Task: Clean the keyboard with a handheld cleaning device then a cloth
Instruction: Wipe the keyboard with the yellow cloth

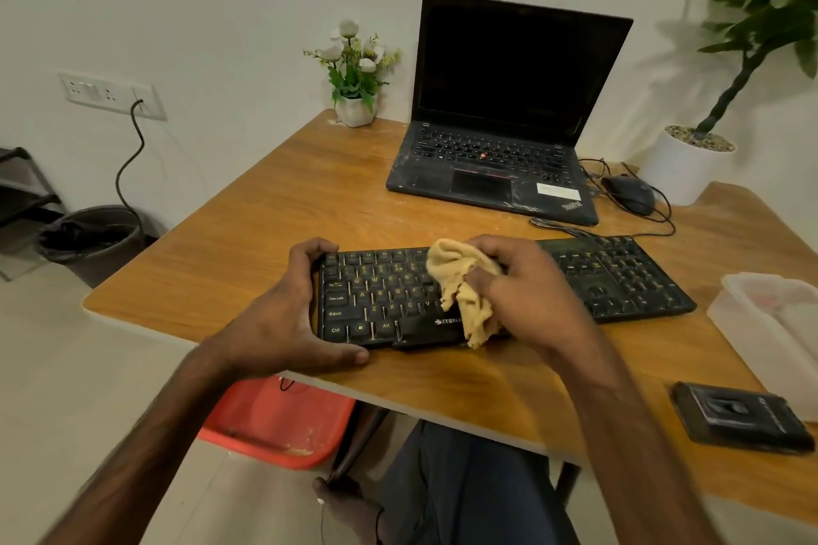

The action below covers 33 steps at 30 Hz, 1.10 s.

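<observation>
The cloth step seems in hand: the right hand point(526, 292) clenches its fingers round the bunched cloth point(464, 283) atop the keyboard point(619, 279) mid-surface point(310, 190), the left hand point(283, 310) gripping its left end; next, likely sweep rightward.

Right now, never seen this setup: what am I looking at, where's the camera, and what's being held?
No machine here: these are a person's two bare hands, filmed by one wide-angle camera worn on the head, looking forward and down. On the wooden table lie a black keyboard, an open laptop with a dark screen, a mouse, a small flower pot, a white container and a flat black device near the right edge. The left hand grips the keyboard's left end. The right hand holds a bunched yellow cloth against the keys near the middle.
</observation>
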{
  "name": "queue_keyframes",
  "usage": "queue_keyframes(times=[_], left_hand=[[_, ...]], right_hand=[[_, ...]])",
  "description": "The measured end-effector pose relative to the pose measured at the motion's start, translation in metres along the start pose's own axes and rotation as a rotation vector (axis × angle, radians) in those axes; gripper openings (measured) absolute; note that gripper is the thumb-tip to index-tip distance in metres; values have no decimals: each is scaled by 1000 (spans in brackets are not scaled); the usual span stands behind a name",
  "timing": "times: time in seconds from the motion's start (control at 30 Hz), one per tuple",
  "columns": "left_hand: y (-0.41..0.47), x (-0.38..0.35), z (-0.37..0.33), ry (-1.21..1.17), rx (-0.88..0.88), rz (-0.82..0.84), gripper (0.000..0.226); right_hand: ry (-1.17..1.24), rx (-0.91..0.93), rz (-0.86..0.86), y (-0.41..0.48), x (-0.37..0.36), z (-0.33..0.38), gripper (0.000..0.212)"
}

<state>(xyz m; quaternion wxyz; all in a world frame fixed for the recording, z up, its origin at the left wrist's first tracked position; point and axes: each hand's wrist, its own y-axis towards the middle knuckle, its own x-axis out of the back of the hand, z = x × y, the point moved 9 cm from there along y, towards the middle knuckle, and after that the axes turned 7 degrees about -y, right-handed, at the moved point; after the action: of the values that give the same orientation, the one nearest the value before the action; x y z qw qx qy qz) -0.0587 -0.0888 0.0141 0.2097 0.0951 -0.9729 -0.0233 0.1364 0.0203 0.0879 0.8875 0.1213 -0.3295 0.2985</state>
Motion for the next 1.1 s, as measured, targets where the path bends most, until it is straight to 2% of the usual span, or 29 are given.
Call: queue_keyframes(times=[0.07,0.17,0.23,0.3,0.33,0.4,0.53,0.67,0.8,0.87,0.97,1.1], left_hand=[[-1,1,0,-9,-8,-1,116],[-5,3,-14,-75,-64,-62,114],[-10,4,-32,-156,-141,-189,97],[-15,-4,-50,-198,-208,-318,74],[-15,-13,-59,-224,-224,-354,64],[-8,-38,-75,-307,-195,-345,48],[11,-92,-102,-385,-91,-193,45],[16,-105,-106,-432,-30,-263,38],[15,-120,-112,-53,-57,-249,46],[12,-125,-120,148,-139,-305,41],[11,-141,-133,331,-230,-292,43],[15,-160,-142,544,-235,-216,44]], right_hand=[[296,-36,-33,-3,15,-16,29],[922,-228,83,-15,-3,-43,35],[1164,-229,101,-22,-6,-54,36],[1310,-161,131,-27,-6,-54,54],[1334,-124,134,-29,-6,-54,66],[1353,-94,130,-32,-6,-56,70],[1324,-120,47,-37,0,-62,44],[1136,-103,-113,-39,20,-72,41],[1019,-100,-295,-44,36,-84,41],[984,-99,-350,-46,38,-86,43],[993,-104,-384,-48,36,-91,42],[1013,-107,-425,-48,39,-98,44]])
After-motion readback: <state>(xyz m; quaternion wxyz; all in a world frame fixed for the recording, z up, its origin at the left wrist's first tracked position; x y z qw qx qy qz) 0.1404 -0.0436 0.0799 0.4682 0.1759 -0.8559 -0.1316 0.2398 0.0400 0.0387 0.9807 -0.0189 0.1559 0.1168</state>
